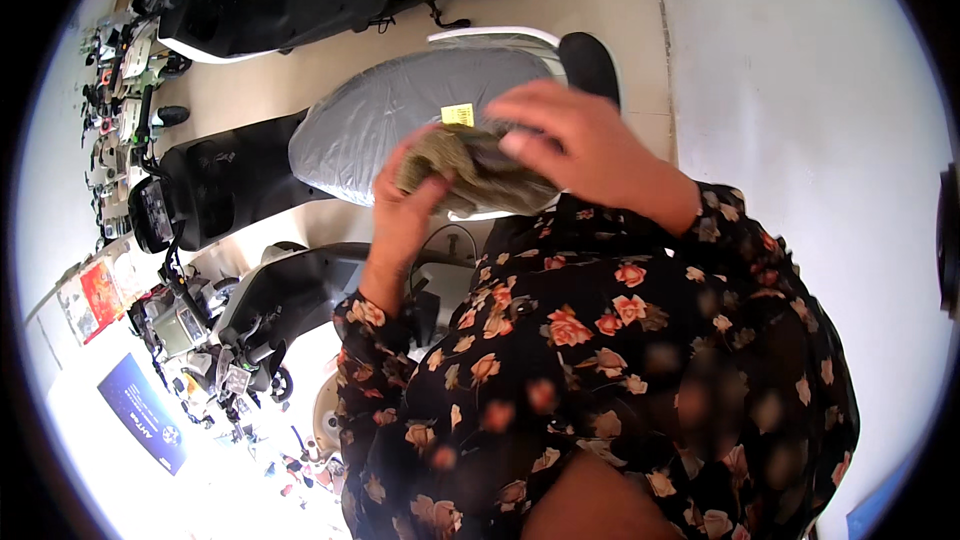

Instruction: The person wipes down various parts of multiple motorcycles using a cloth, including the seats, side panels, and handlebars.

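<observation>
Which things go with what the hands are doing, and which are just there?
Part of the job, it seems:
olive-green cloth
left hand, gripping it
right hand, blurred, close by
plastic-wrapped seat beneath

Just there:
black-and-white scooter
dark scooter
blue sign

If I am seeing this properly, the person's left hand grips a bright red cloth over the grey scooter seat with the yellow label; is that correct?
Not quite: the head view shows that the cloth is olive green, not bright red. The left hand does grip it over the grey scooter seat with the yellow label.
</observation>
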Available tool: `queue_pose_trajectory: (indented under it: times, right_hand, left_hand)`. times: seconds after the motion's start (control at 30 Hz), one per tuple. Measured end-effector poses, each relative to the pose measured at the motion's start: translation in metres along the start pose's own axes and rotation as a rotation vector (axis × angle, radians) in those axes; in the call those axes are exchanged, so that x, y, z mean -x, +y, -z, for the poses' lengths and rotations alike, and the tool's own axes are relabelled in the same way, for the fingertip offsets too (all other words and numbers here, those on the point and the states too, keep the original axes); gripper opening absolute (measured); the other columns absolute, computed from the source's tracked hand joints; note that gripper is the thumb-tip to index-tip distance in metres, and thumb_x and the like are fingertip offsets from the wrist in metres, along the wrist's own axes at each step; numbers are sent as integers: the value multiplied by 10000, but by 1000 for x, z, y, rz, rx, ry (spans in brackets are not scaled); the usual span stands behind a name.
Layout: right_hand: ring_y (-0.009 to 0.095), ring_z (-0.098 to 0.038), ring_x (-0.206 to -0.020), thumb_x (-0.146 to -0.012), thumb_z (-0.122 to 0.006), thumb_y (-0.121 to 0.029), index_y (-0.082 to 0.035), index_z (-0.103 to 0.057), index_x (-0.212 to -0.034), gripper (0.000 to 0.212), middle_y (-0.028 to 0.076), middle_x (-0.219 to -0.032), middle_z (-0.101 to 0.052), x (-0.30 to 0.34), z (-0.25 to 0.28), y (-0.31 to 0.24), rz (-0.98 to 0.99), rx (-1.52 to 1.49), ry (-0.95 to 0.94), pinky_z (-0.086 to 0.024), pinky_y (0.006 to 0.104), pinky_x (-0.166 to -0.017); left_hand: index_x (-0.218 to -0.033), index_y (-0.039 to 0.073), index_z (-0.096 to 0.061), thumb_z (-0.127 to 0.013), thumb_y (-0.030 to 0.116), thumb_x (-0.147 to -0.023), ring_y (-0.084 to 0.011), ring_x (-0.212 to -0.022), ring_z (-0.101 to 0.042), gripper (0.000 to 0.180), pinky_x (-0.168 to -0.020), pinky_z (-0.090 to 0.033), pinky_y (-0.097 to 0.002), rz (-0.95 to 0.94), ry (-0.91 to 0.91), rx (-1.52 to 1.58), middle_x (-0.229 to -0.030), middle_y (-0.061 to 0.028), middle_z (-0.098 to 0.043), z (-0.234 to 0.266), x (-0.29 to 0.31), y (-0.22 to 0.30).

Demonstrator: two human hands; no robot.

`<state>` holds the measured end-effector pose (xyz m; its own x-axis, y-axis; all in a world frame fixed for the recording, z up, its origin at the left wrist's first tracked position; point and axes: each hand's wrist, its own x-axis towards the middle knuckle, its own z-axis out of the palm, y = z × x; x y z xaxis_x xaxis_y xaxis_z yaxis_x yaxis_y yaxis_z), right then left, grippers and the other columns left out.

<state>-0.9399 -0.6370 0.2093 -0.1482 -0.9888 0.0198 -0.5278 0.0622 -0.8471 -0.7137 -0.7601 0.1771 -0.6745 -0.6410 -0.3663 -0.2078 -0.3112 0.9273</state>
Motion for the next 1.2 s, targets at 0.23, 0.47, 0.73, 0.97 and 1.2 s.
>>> queue_pose_trajectory:
  times: [0.23,0.47,0.73,0.97,1.2]
  right_hand:
    - [417,-405,-1372,-928,-653,-213,-100,-417,-1497,626,211,-1514,-386,18,-22,62,-310,498,334,-355,478,-1129]
    - [412,-390,-1396,-944,-617,-194,-111,-316,-1559,690,182,-1576,-318,8,-33,63,-479,596,337,-396,477,-1107]
    - [391,-423,-1387,-941,-599,-155,-125,-336,-1556,669,166,-1556,-363,7,-34,65,-491,669,325,-409,451,-1105]
    - [392,-464,-1356,-931,-591,-133,-128,-343,-1552,669,160,-1550,-374,3,-33,62,-510,725,329,-443,442,-1076]
    - [378,-479,-1343,-926,-597,-142,-153,-367,-1539,655,151,-1532,-398,0,-32,61,-580,726,350,-454,435,-1062]
  left_hand:
    - [-1225,-7,-607,-723,23,-867,-144,-1025,-612,378,-921,-502,-298,-226,669,-158,-1139,-74,-656,140,-31,-54]
    - [-1301,108,-622,-748,9,-745,-320,-1182,-554,579,-1042,-425,-417,-438,285,-716,-1265,-123,-605,96,-63,-143]
    - [-1338,288,-595,-749,283,-796,-313,-1361,-441,564,-1049,-313,-663,-481,68,-1165,-1407,-46,-510,67,-140,-195]
    - [-1377,326,-570,-666,432,-903,-364,-1334,-410,495,-992,-412,-577,83,742,-1311,-1434,-67,-506,307,-154,-253]
    - [-1164,71,-669,-679,361,-889,-386,-933,-633,400,-867,-482,-508,-288,321,-1140,-1051,-161,-684,121,-243,-207]
